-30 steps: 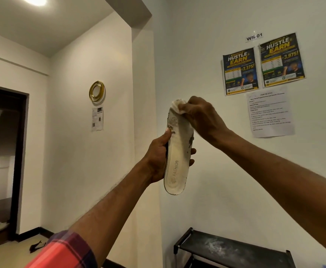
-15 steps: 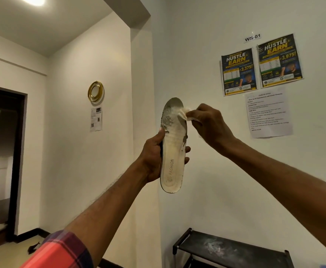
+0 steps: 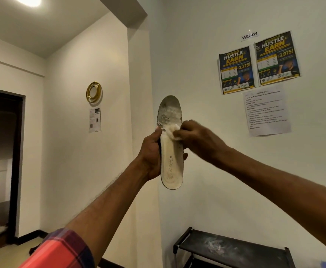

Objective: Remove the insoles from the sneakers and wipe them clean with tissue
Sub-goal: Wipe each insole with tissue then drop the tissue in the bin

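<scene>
A worn white insole (image 3: 171,165) printed "FASHION" stands upright in the air before the wall, toe end up and grey with dirt. My left hand (image 3: 150,155) grips its lower half from the left, thumb on the front edge, fingertips showing past the right edge. My right hand (image 3: 198,140) pinches a crumpled white tissue (image 3: 173,131) and presses it against the middle of the insole. No sneakers are in view.
A black shoe rack (image 3: 231,248) with a dusty top shelf stands low at the right against the wall. Posters and a printed sheet (image 3: 266,111) hang on that wall. A dark doorway (image 3: 1,161) opens at the left.
My right hand has drawn the tissue down the insole from the toe tip to its middle, uncovering the dirty toe end. My left hand keeps the same grip.
</scene>
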The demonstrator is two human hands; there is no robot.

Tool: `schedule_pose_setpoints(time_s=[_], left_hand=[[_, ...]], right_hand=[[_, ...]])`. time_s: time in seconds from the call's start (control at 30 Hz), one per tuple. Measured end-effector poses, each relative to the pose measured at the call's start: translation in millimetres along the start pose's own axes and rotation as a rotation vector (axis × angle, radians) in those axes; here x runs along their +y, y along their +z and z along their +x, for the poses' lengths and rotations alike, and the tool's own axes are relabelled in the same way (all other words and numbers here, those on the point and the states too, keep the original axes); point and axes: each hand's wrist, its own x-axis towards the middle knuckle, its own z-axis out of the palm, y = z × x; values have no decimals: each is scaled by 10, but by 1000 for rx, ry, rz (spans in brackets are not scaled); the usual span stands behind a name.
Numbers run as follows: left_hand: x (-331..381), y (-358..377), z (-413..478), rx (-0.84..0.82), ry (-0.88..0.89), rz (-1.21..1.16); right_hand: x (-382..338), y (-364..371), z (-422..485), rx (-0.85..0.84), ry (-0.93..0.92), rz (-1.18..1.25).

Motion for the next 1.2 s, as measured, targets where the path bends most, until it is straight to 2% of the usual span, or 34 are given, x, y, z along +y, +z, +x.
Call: schedule_pose_setpoints(time_s=[0.07, 0.1, 0.2, 0.33, 0.47, 0.57, 0.7, 0.83, 0.97, 1.1, 1.2], left_hand=[[2, -16, 1, 5, 7, -10], [5, -23, -1, 2, 4, -9], [-3, -14, 3, -17, -8, 20], [3, 42, 2, -31, 22, -25], [10, 42, 11, -16, 17, -7], [27, 8, 24, 16, 62, 30], [20, 8, 33, 37, 92, 33], [36, -44, 56, 122, 104, 24], [20, -60, 55, 143, 134, 45], [44, -75, 55, 131, 130, -13], [36, -84, 76, 123, 143, -36]], right_hand=[[-56, 29, 13, -59, -81, 38], [-45, 15, 40, -35, -37, 88], [46, -4, 134, 180, 141, 123], [-151, 68, 225, 106, 48, 146], [-107, 76, 265, 247, 190, 235], [-246, 110, 231, 121, 81, 219], [-187, 113, 167, 241, 186, 233], [-426, 213, 95, 107, -24, 225], [-264, 258, 80, 219, 152, 276], [-432, 323, -24, 113, -35, 279], [-341, 323, -55, 210, 88, 301]])
